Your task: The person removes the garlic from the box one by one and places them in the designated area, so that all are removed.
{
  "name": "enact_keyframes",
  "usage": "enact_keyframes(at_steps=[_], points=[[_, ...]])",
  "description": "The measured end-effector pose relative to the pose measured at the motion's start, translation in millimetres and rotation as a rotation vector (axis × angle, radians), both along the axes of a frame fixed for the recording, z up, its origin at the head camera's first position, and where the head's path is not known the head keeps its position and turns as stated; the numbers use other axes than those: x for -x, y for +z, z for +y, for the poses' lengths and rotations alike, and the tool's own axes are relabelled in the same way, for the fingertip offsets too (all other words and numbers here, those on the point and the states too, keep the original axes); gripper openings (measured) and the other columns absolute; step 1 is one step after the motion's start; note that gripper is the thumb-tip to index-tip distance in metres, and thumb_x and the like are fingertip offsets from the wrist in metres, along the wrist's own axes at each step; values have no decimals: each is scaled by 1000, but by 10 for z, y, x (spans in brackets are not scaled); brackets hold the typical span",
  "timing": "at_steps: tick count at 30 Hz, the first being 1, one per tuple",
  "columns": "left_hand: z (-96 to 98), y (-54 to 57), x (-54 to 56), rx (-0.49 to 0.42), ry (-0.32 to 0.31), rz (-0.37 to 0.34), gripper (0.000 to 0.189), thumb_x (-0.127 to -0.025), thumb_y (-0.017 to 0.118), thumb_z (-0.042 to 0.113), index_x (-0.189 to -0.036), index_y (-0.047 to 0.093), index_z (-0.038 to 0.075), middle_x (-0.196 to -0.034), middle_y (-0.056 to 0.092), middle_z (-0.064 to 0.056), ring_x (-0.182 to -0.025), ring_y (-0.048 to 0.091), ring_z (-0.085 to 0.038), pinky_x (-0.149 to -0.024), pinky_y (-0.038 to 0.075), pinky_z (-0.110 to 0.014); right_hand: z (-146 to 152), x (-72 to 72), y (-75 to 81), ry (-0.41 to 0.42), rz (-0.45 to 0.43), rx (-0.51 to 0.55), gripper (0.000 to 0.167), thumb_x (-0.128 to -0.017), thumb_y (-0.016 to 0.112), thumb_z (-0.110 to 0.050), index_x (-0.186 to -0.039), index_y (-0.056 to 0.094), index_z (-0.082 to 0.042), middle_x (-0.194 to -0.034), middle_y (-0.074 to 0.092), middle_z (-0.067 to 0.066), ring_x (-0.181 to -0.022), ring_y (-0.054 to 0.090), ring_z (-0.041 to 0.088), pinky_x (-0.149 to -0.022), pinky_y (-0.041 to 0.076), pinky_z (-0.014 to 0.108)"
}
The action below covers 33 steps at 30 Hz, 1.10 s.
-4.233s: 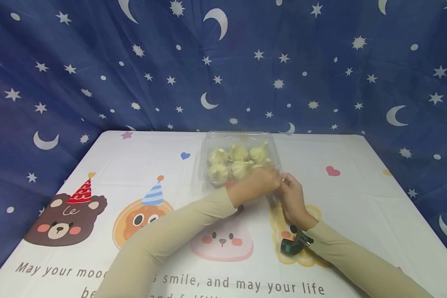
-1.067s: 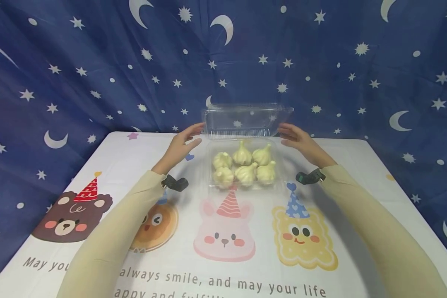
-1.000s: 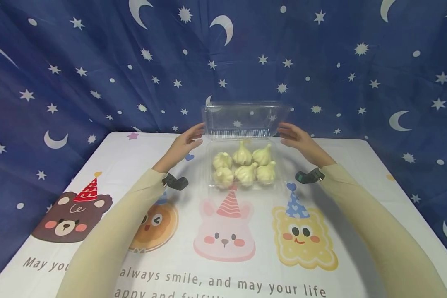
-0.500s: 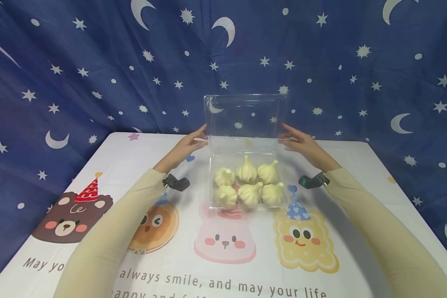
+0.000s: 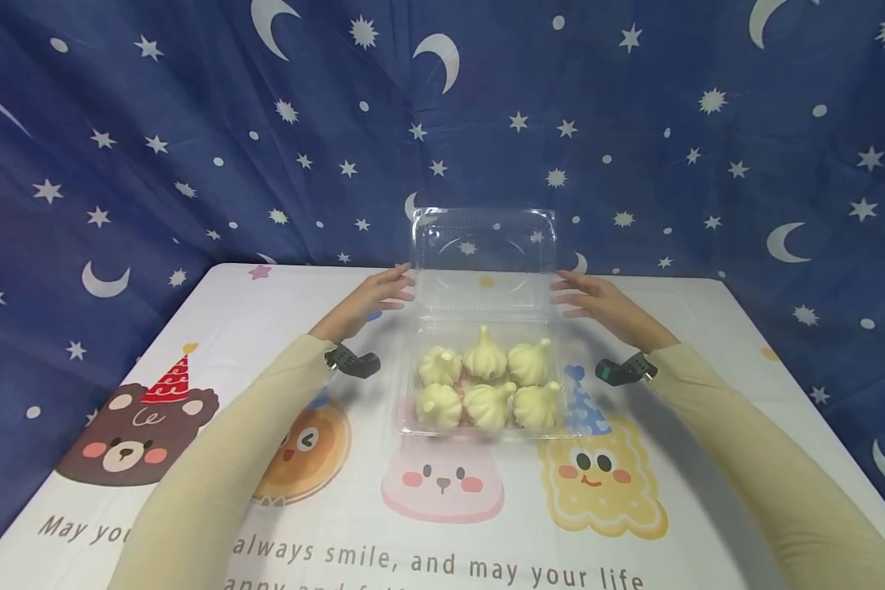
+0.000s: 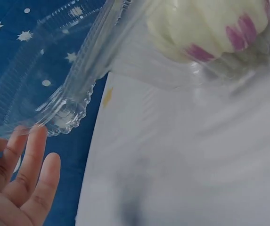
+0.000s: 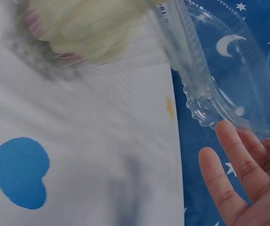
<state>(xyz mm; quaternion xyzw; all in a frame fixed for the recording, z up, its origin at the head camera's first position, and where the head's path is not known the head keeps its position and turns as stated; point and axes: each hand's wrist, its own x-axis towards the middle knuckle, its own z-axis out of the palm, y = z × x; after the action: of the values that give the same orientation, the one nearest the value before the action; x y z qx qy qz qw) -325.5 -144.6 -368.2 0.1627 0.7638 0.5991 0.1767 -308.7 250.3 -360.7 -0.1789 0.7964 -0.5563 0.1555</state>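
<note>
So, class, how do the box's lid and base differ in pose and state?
The lid stands raised; the base lies on the table. The base holds six garlic bulbs; the lid holds none. The left hand and right hand have fingertips at the lid, none at the base. Both are clear.

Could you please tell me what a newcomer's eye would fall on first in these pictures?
Most likely the six pale garlic bulbs, in two rows of three inside the clear plastic container on the white tablecloth. Behind them its clear lid stands raised between the left hand and right hand. The dark blue curtain, with white moons and stars, fills the background.
</note>
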Motion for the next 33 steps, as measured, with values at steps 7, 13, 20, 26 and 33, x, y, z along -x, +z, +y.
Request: enact_keyframes(at_steps=[7, 13, 20, 26, 33], points=[[-3, -99, -52, -12, 0, -43, 56, -101, 36, 21, -150, 15, 1, -153, 24, -22, -132, 37, -43, -115, 28, -50, -2, -27, -105, 9, -30, -14, 56, -99, 42, -12, -147, 19, 3, -151, 26, 25, -136, 31, 39, -108, 41, 41], [1, -185, -43, -24, 11, -62, 55, -100, 34, 18, -148, 17, -3, -149, 30, -24, -131, 39, -43, -114, 31, -48, -12, -52, -185, 18, -35, -48, 56, -99, 43, -19, -147, 23, 2, -152, 27, 22, -133, 38, 32, -113, 29, 54], [8, -212, -9, -24, 12, -79, 54, -101, 33, 18, -149, 17, -1, -152, 27, -20, -134, 37, -40, -114, 30, -49, -8, -42, -267, 40, -26, -30, 54, -100, 43, -20, -146, 25, 2, -153, 24, 21, -126, 48, 18, -111, 31, 53], [0, -278, 32, -35, 10, -125, 53, -101, 30, 19, -149, 16, -1, -154, 23, -20, -136, 34, -40, -114, 31, -49, -50, -58, -280, 27, -53, 8, 54, -100, 42, -15, -146, 23, 6, -153, 22, 24, -134, 34, 39, -112, 29, 55], [-22, -320, 25, -38, 4, -152, 54, -101, 30, 17, -149, 12, 0, -153, 24, -22, -136, 32, -41, -115, 30, -48, -59, -70, -304, 0, -96, 33, 56, -100, 40, -14, -147, 18, 6, -152, 24, 24, -132, 38, 34, -110, 33, 53]])
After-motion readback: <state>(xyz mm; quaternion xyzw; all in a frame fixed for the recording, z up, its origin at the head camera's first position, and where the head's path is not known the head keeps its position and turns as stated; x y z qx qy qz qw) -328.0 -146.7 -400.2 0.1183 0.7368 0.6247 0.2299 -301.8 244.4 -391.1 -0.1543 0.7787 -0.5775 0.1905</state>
